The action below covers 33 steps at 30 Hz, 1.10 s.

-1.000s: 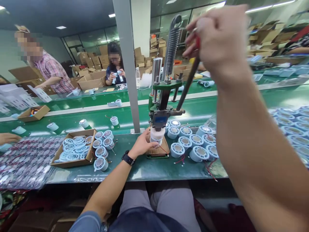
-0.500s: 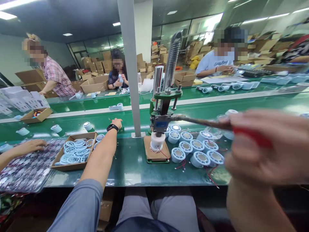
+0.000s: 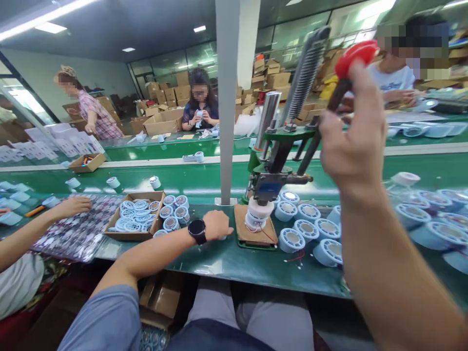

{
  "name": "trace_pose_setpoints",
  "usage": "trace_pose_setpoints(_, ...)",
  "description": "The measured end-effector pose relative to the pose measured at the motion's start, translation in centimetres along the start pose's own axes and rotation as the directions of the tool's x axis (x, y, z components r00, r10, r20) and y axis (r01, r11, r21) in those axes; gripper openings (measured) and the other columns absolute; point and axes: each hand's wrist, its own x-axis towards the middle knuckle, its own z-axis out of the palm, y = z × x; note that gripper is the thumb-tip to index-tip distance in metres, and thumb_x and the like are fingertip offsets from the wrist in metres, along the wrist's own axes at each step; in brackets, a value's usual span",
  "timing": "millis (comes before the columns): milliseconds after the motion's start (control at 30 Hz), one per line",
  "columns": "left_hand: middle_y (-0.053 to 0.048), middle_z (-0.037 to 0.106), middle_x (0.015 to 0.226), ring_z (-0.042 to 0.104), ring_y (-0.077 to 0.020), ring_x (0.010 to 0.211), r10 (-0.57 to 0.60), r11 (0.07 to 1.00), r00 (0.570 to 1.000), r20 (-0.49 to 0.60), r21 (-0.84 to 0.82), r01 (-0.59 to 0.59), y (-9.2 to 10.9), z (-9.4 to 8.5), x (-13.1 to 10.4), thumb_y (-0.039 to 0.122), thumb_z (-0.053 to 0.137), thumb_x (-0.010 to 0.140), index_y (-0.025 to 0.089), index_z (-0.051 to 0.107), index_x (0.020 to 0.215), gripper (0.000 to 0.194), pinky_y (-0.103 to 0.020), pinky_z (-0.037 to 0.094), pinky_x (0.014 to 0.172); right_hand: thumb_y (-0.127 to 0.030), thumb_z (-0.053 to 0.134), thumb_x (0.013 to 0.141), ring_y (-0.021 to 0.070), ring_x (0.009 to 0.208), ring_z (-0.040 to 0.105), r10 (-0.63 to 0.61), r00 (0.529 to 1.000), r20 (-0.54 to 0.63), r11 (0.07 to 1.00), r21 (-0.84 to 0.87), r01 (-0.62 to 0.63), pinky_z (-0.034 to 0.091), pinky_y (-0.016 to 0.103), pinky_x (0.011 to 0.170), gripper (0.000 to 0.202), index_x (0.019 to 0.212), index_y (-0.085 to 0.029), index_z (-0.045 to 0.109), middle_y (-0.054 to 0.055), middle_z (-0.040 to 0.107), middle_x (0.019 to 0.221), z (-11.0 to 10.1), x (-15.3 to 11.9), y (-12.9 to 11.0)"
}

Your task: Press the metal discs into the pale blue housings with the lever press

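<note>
My right hand (image 3: 354, 141) is closed around the red-knobbed lever (image 3: 338, 95) of a green bench press (image 3: 272, 180), and the lever points upward. Below the ram, a pale pinkish-white block (image 3: 261, 206) sits over a round white part (image 3: 255, 220) with thin red wires, on the press's brown base pad (image 3: 241, 224). Beside the pad's left edge is my left hand (image 3: 216, 225), a black watch on its wrist. Its fingers are bent down and mostly hidden, so what they hold does not show.
Round light-blue housings with metal discs (image 3: 307, 229) crowd the bench right of the press. A cardboard box of light-blue rings (image 3: 137, 214) and more housings (image 3: 174, 213) lie left. A grey post (image 3: 225, 107) rises behind. A co-worker's hand (image 3: 75, 205) rests at far left.
The lever has swung up from level, with my right hand on it. My left hand has come back from the green belt to beside the press base. The view has shifted.
</note>
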Motion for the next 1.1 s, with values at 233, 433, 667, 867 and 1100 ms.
trace_pose_setpoints(233, -0.017, 0.072, 0.094, 0.069, -0.0294, 0.096, -0.355, 0.903, 0.91, -0.213, 0.173, 0.393, -7.5, -5.2, -5.4, 0.046, 0.039, 0.098, 0.015, 0.069, 0.093, 0.043, -0.037, 0.05, 0.087, -0.042, 0.067, 0.08, 0.0306, 0.122, 0.054, 0.401, 0.915, 0.034, 0.895, 0.198, -0.4, 0.048, 0.048, 0.1, 0.093, 0.154, -0.015, 0.018, 0.02, 0.045, 0.139, 5.9, -22.1, 0.6)
trace_pose_setpoints(433, -0.015, 0.074, 0.083, 0.07, -0.03, 0.09, -0.558, 0.789, 0.822, -0.112, 0.235, 0.568, -20.5, -7.7, -10.1, 0.029, 0.058, 0.078, 0.015, 0.063, 0.066, 0.019, -0.033, 0.049, 0.082, -0.046, 0.064, 0.084, 0.0269, 0.114, 0.06, 0.565, 0.824, 0.041, 0.808, 0.177, -0.562, 0.05, 0.042, 0.098, 0.081, 0.148, -0.011, 0.029, 0.019, 0.054, 0.128, 9.5, -25.4, 1.4)
trace_pose_setpoints(667, -0.004, 0.072, 0.088, 0.063, -0.0265, 0.1, -0.457, 0.851, 0.871, -0.177, 0.196, 0.487, -25.1, -4.6, -11.1, 0.066, 0.028, 0.083, 0.022, 0.057, 0.072, 0.054, -0.039, 0.047, 0.095, -0.029, 0.056, 0.093, 0.0244, 0.121, 0.054, 0.346, 0.936, 0.065, 0.938, -0.022, -0.345, 0.05, 0.04, 0.099, 0.036, 0.127, -0.018, 0.053, 0.015, 0.051, 0.128, 2.5, -26.9, -2.7)
trace_pose_setpoints(867, -0.006, 0.065, 0.113, 0.057, -0.0266, 0.112, -0.36, 0.912, 0.822, -0.442, 0.021, 0.41, -24.6, -3.7, -11.8, 0.071, 0.03, 0.085, 0.021, 0.057, 0.08, 0.056, -0.042, 0.045, 0.103, -0.034, 0.072, 0.078, 0.0376, 0.122, 0.052, 0.217, 0.916, -0.337, 0.82, -0.446, -0.358, 0.043, 0.058, 0.102, 0.048, 0.124, -0.023, 0.064, 0.017, 0.054, 0.126, -10.4, -28.3, 5.8)
trace_pose_setpoints(1100, -0.012, 0.064, 0.121, 0.06, -0.0284, 0.111, -0.301, 0.953, 0.867, -0.398, -0.082, 0.293, -16.7, -3.4, -11.0, 0.031, 0.065, 0.079, 0.019, 0.062, 0.078, 0.013, -0.04, 0.046, 0.101, -0.066, 0.056, 0.064, 0.0477, 0.11, 0.054, 0.55, 0.812, -0.194, 0.703, -0.418, -0.576, 0.036, 0.074, 0.088, 0.058, 0.103, -0.025, 0.072, 0.018, 0.061, 0.092, -14.3, -28.3, 18.6)
